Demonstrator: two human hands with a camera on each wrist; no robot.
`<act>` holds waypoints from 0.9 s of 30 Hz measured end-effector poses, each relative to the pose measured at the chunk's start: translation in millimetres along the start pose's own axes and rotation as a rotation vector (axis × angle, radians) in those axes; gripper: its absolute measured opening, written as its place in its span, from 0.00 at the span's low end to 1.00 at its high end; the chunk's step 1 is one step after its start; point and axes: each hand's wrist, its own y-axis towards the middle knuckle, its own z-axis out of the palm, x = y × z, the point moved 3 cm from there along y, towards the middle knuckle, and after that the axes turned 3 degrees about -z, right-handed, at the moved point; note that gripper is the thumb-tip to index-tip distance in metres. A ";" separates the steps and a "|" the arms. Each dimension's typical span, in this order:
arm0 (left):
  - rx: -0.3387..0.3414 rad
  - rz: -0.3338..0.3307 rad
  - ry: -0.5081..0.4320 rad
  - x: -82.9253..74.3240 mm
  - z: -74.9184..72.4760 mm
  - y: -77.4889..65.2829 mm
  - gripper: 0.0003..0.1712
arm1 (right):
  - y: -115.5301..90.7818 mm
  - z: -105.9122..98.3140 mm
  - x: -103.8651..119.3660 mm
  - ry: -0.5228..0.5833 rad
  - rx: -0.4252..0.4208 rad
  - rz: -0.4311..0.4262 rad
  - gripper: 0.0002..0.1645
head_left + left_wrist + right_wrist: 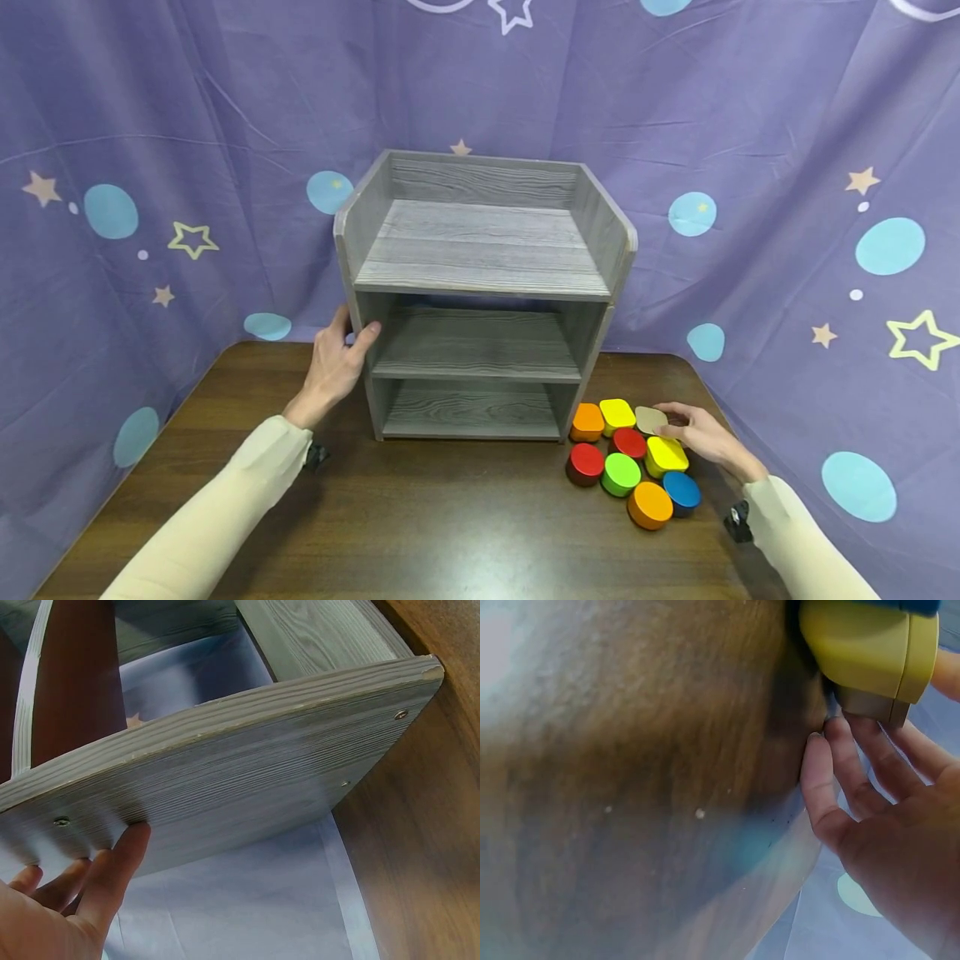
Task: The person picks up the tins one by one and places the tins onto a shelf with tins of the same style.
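A grey wood-grain shelf unit (480,333) stands upright at the table's back. At its left side panel, my left hand (335,358) holds on, thumb over the front edge and fingertips against the outer face (172,802). At the right, my right hand (705,433) pinches a beige lidded tin (651,419) between thumb and fingers. In the right wrist view, the beige tin (870,705) is mostly hidden behind a yellow tin (862,649). Touching or close beside it are a yellow tin (666,456), a red tin (628,442) and another yellow tin (617,416).
Other tins in the cluster are orange (587,422), red (585,463), green (621,474), blue (682,493) and a round orange one (650,505). They sit by the shelf's right front corner on the brown table (450,525). A purple curtain (247,125) hangs behind.
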 end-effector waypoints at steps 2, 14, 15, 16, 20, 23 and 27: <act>0.001 -0.001 -0.002 0.2 0.2 0.0 0.32 | 0.9 0.3 1.1 -0.011 -0.002 0.006 0.36; 0.004 -0.003 -0.010 -0.3 -0.3 -0.5 0.33 | 2.7 2.4 4.3 -0.065 0.005 -0.013 0.40; 0.004 -0.003 -0.011 0.0 -0.1 -0.3 0.33 | 3.8 2.3 4.2 -0.071 -0.003 -0.013 0.41; 0.004 -0.002 -0.012 0.3 0.2 -0.2 0.33 | 4.7 2.3 4.2 -0.075 -0.012 -0.008 0.41; 0.004 -0.001 -0.008 0.9 1.0 -0.5 0.32 | 6.7 1.9 2.6 -0.079 -0.025 0.013 0.43; 0.004 -0.001 -0.007 1.0 1.0 -0.8 0.32 | 6.7 1.6 1.3 -0.066 -0.026 0.020 0.44; -0.001 0.006 -0.011 0.2 0.2 -0.3 0.34 | 7.7 1.3 -1.6 -0.019 -0.029 0.020 0.45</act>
